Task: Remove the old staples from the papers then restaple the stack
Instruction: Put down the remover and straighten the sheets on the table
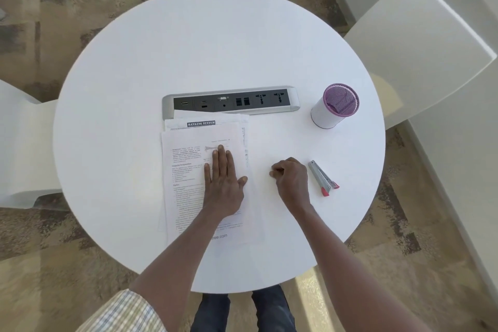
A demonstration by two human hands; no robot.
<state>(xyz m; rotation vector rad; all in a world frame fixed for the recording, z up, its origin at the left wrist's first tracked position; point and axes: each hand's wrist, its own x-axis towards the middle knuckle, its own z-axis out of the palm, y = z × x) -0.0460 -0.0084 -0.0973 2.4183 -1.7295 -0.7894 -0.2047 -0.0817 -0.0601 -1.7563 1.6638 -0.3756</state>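
A stack of printed papers (186,170) lies on the round white table (134,75), its sheets slightly fanned at the top, one headed "BANKING SYSTEM". My left hand (223,183) rests flat on the stack with fingers spread, pressing it down. My right hand (289,179) sits on the bare table just right of the papers, fingers curled into a loose fist; whether something small is pinched in it cannot be told. A grey stapler with red ends (322,178) lies on the table just right of my right hand, untouched.
A grey power and data socket strip (231,101) is set into the table behind the papers. A white cup with a purple mesh rim (335,105) stands at the right. White chairs (420,43) stand at both sides of the table.
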